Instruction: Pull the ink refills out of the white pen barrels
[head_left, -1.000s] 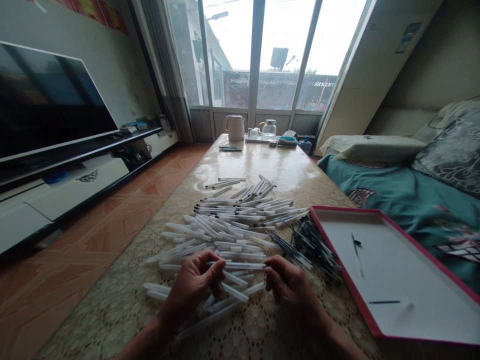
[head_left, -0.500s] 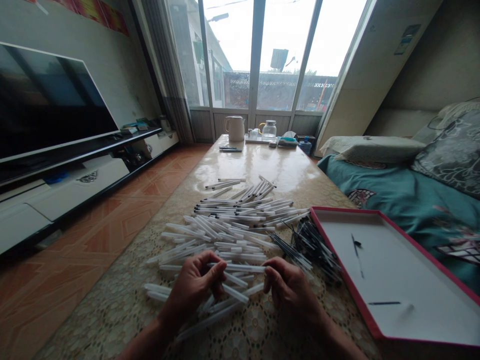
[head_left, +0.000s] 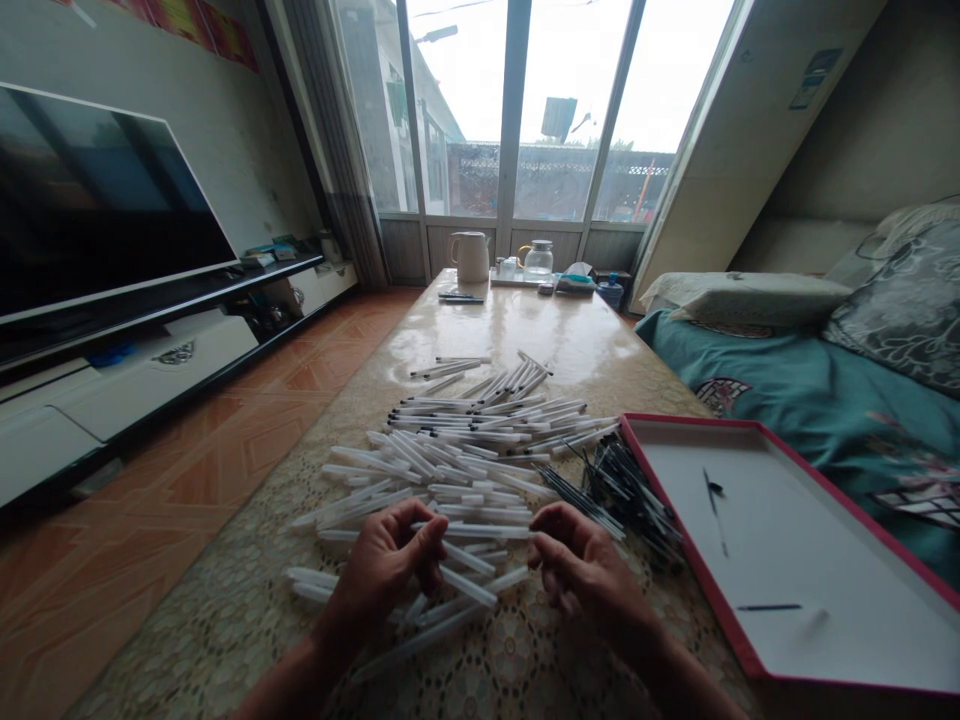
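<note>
My left hand and my right hand hold one clear pen barrel level between them, each pinching an end with curled fingers, just above the near part of a table. Under and beyond them lies a spread of several clear pen barrels. A bundle of thin black refills lies to the right of my right hand.
A red-edged white box lid with a few loose refills lies at the right. A kettle and a glass jug stand at the far end. A TV is at the left and a teal sofa at the right.
Both hands stay on the same barrel. My right hand has shifted very slightly down and its fingers have adjusted at the barrel's end.
</note>
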